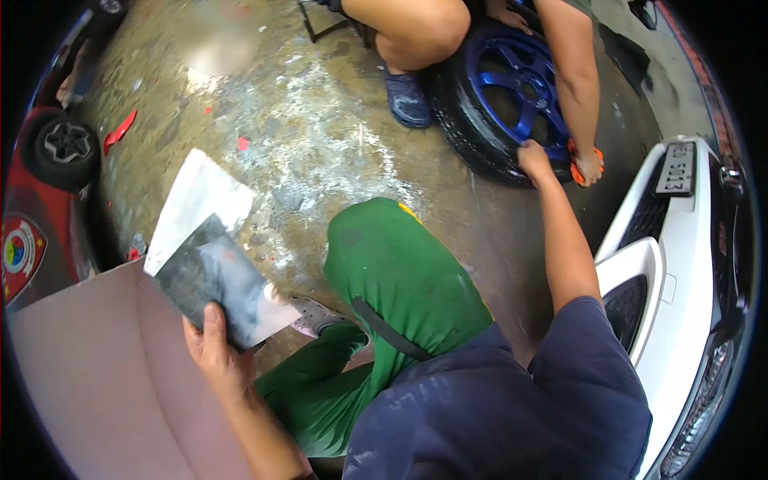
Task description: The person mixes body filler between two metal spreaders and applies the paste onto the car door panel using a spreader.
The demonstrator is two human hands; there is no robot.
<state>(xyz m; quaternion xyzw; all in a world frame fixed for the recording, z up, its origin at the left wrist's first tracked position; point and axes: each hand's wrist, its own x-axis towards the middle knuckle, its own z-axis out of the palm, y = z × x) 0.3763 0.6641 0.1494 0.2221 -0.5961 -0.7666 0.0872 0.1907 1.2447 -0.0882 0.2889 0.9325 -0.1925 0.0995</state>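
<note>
In my left hand (pixel 212 352) is a dark grey sheet that looks like sandpaper (pixel 200 276), thumb on top and fingers underneath. A white sheet (pixel 204 196) sticks out behind it, and its lower right corner is pale. My right hand (pixel 536 160) is closed at the near edge of a car wheel with a blue rim (pixel 522 88) and black tyre (pixel 472 132); its curled fingers are partly hidden. Just right of it, a co-worker's hand (pixel 590 166) presses an orange cloth or sponge (pixel 574 164) against the wheel. That person's other hand (pixel 510 18) is at the wheel's far side.
A white car bumper with a number plate (pixel 676 168) stands close on the right. On the left are a pinkish panel (pixel 88 376) and a red vehicle part (pixel 36 200) with a small wheel (pixel 64 148). Red scraps (pixel 120 132) lie on the stained concrete floor. The co-worker's clog (pixel 408 100) is beside the tyre.
</note>
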